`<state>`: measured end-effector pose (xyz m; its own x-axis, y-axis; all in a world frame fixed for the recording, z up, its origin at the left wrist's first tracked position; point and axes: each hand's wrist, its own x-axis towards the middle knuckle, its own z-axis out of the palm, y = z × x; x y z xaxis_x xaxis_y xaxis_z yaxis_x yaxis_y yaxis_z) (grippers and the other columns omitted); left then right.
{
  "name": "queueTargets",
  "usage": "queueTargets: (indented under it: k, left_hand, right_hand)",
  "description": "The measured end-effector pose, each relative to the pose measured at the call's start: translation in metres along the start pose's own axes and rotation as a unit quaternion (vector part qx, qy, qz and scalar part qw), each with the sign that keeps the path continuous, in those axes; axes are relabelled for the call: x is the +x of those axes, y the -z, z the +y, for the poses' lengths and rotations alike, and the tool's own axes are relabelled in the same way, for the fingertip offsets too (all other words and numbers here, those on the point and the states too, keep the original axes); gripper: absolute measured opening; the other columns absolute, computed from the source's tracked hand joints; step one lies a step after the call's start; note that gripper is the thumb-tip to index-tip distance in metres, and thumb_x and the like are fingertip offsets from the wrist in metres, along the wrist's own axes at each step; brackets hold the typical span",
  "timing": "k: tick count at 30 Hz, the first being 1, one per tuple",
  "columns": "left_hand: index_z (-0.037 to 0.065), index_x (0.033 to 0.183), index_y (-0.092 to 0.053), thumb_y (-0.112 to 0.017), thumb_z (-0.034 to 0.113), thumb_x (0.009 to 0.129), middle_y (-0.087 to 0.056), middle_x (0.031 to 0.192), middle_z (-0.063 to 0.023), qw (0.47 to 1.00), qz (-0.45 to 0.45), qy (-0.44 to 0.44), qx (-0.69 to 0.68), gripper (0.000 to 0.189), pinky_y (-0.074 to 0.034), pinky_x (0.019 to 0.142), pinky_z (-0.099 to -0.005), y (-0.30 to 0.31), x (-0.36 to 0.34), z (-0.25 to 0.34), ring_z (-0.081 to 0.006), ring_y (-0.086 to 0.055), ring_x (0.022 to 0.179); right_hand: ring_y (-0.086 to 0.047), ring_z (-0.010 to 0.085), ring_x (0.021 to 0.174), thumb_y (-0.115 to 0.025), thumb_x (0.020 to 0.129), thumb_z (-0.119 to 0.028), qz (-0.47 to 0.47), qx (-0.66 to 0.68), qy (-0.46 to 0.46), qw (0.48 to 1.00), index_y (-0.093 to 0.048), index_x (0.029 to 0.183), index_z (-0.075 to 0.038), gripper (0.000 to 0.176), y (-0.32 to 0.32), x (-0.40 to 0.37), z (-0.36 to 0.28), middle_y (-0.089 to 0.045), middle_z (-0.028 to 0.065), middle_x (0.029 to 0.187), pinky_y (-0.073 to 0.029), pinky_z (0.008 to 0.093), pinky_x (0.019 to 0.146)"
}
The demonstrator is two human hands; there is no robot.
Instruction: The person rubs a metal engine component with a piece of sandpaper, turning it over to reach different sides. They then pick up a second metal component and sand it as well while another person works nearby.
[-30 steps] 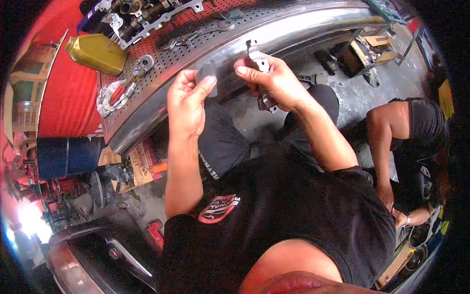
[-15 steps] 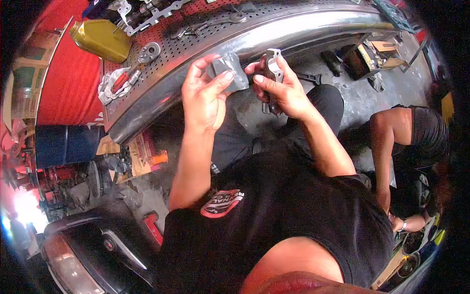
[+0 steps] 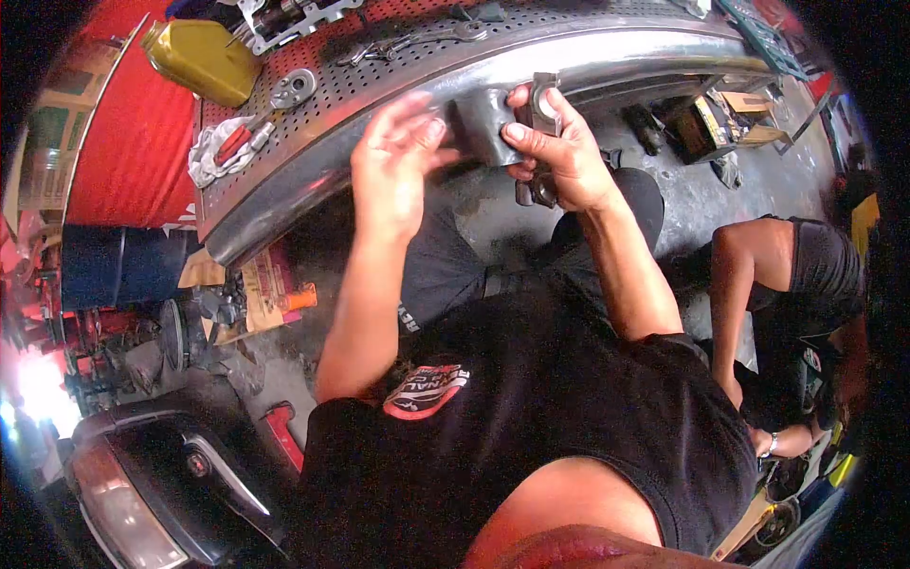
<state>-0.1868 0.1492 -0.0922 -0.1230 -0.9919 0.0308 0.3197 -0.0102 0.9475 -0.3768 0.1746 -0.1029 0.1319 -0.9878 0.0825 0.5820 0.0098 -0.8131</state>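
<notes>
My right hand (image 3: 574, 161) grips a small machined metal part (image 3: 544, 106) with a round opening at its top end; darker pieces of it stick out below the fingers. Pinched under the same thumb is a dark grey, slightly curled sheet (image 3: 483, 128), perhaps sandpaper. To the left of the sheet, my left hand (image 3: 393, 171) is raised with its palm towards me. Its fingers are spread and blurred, and they hold nothing. Both hands are above my lap, in front of the bench edge.
The perforated metal bench (image 3: 318, 119) carries wrenches (image 3: 417, 40), a round metal part (image 3: 293, 88), red-handled pliers (image 3: 232, 142) on a rag and a gold oil bottle (image 3: 204, 59). Another person (image 3: 758, 266) crouches at the right. A black motorcycle body panel (image 3: 180, 465) is at lower left.
My left hand has let go of the grey sheet and moved slightly away. The sheet has shifted right and is now held in my right hand with the metal part.
</notes>
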Motion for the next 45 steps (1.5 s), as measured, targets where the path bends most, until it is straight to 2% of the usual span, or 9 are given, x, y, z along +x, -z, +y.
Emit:
queueTargets:
  k: [4,8,17,23,26,30,36,41,45]
  left_hand:
    - [0.000,0.104,-0.057,-0.069,0.006,0.087,-0.063,0.099,-0.0087,0.908,0.107,-0.256,0.313,0.021,-0.048,0.077,-0.0238,-0.011,-0.015,-0.017,-0.0128,-0.058,0.084]
    - [-0.003,0.091,-0.063,-0.067,0.008,0.089,-0.062,0.099,-0.0075,0.935,0.037,-0.265,0.232,0.013,-0.046,0.079,-0.0235,-0.012,-0.026,-0.007,-0.0124,-0.057,0.091]
    - [-0.004,0.126,-0.051,-0.076,0.013,0.083,-0.060,0.120,-0.0120,0.986,-0.129,-0.075,0.079,0.053,-0.051,0.084,-0.0288,-0.003,-0.016,-0.003,-0.0163,-0.062,0.097]
    - [0.000,0.122,-0.053,-0.055,0.011,0.094,-0.064,0.112,-0.0133,0.987,-0.120,0.021,-0.100,0.031,-0.053,0.082,-0.0420,0.000,-0.012,-0.004,-0.0239,-0.062,0.101]
    - [0.002,0.124,-0.053,-0.047,0.017,0.096,-0.064,0.115,-0.0137,0.970,-0.144,0.066,-0.185,0.032,-0.052,0.083,-0.0454,0.006,-0.011,-0.004,-0.0263,-0.063,0.101]
    - [0.000,0.123,-0.051,-0.051,0.015,0.095,-0.064,0.110,-0.0140,0.948,-0.152,0.093,-0.264,0.032,-0.055,0.077,-0.0413,-0.001,-0.014,-0.004,-0.0247,-0.066,0.093]
    - [-0.002,0.116,-0.054,-0.058,0.006,0.092,-0.065,0.103,-0.0101,0.984,-0.076,-0.071,0.147,0.025,-0.056,0.065,-0.0294,-0.003,-0.012,-0.010,-0.0158,-0.065,0.084]
    - [-0.002,0.106,-0.058,-0.056,0.005,0.092,-0.066,0.091,-0.0068,0.998,0.004,-0.038,0.044,0.015,-0.055,0.060,-0.0266,0.006,-0.006,-0.011,-0.0125,-0.063,0.072]
    - [-0.002,0.105,-0.059,-0.057,0.003,0.091,-0.066,0.092,-0.0068,0.995,0.038,-0.061,0.074,0.014,-0.055,0.060,-0.0281,0.012,-0.012,-0.028,-0.0125,-0.063,0.072]
  right_hand:
    - [-0.050,0.0091,0.062,-0.070,0.085,-0.005,-0.024,-0.001,-0.011,1.000,-0.054,0.107,-0.012,0.028,-0.001,-0.001,0.004,-0.057,-0.0001,0.083,-0.037,0.0250,0.050]
    - [-0.050,0.0075,0.062,-0.072,0.084,-0.006,-0.064,0.000,-0.021,0.998,-0.054,0.107,-0.012,0.029,-0.002,-0.003,-0.002,-0.058,-0.0007,0.083,-0.038,0.0242,0.050]
    - [-0.056,0.0060,0.073,-0.074,0.083,-0.005,-0.095,-0.157,0.008,0.983,-0.058,0.107,-0.007,0.029,-0.010,-0.005,-0.008,-0.061,-0.0014,0.086,-0.045,0.0213,0.059]
    - [-0.060,0.0102,0.087,-0.074,0.082,-0.003,-0.024,-0.179,0.164,0.970,-0.058,0.105,-0.004,0.028,-0.014,0.002,0.004,-0.062,0.0031,0.099,-0.051,0.0263,0.076]
    - [-0.060,0.0103,0.090,-0.076,0.081,-0.005,0.084,-0.161,0.097,0.979,-0.058,0.105,-0.003,0.030,-0.025,0.000,-0.004,-0.063,0.0035,0.100,-0.051,0.0278,0.080]
    - [-0.060,0.0112,0.092,-0.077,0.080,-0.007,0.037,-0.167,0.065,0.983,-0.057,0.117,-0.004,0.043,-0.016,0.005,0.006,-0.064,0.0036,0.102,-0.051,0.0276,0.082]
    - [-0.060,0.0117,0.085,-0.072,0.079,-0.002,0.041,-0.279,0.097,0.954,-0.054,0.124,-0.005,0.048,-0.016,0.007,0.008,-0.063,0.0054,0.105,-0.051,0.0269,0.078]
    - [-0.052,0.0128,0.060,-0.052,0.083,-0.004,0.078,-0.048,-0.027,0.995,-0.052,0.115,-0.004,0.032,-0.015,0.001,0.007,-0.064,0.0100,0.099,-0.044,0.0272,0.052]
    - [-0.054,0.0152,0.075,-0.052,0.082,-0.007,0.093,0.039,-0.189,0.977,-0.054,0.122,-0.002,0.041,0.001,-0.031,0.023,-0.059,0.0092,0.098,-0.046,0.0254,0.055]
